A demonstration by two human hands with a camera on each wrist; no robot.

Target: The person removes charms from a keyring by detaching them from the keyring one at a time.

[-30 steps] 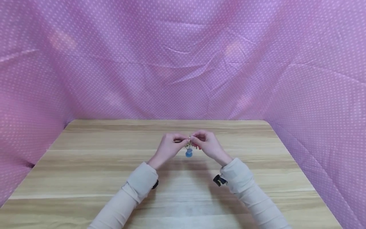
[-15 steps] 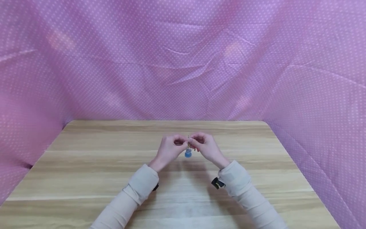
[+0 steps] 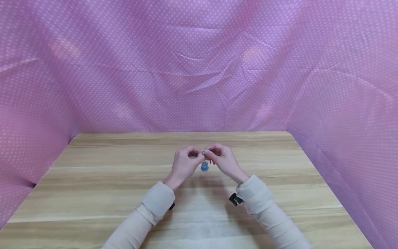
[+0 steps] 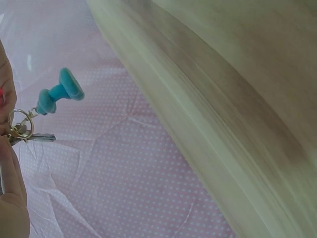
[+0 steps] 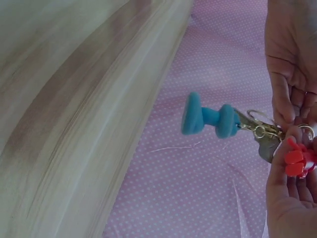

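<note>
Both hands meet above the table over a bunch of keys with gold rings. My left hand (image 3: 183, 164) pinches it from the left, thumb and fingers together. From the right, my right hand (image 3: 226, 160) pinches a gold ring (image 4: 21, 124) between thumb and fingertips. A blue spool-shaped charm (image 5: 208, 117) dangles from a short gold chain below the fingers. At the right hand's fingers is a small red charm (image 5: 298, 159). A metal key (image 4: 43, 137) sticks out beside the ring. The fingertips hide much of the rings.
The wooden table (image 3: 124, 180) lies under both arms, with their shadows on it. Pink dotted cloth (image 3: 199, 69) hangs behind and at both sides. A dark wrist device (image 3: 235, 199) shows at the right cuff.
The hands and the keys have shifted slightly left. The gold ring has turned between the fingertips and shows less above them. The blue charm still hangs below.
</note>
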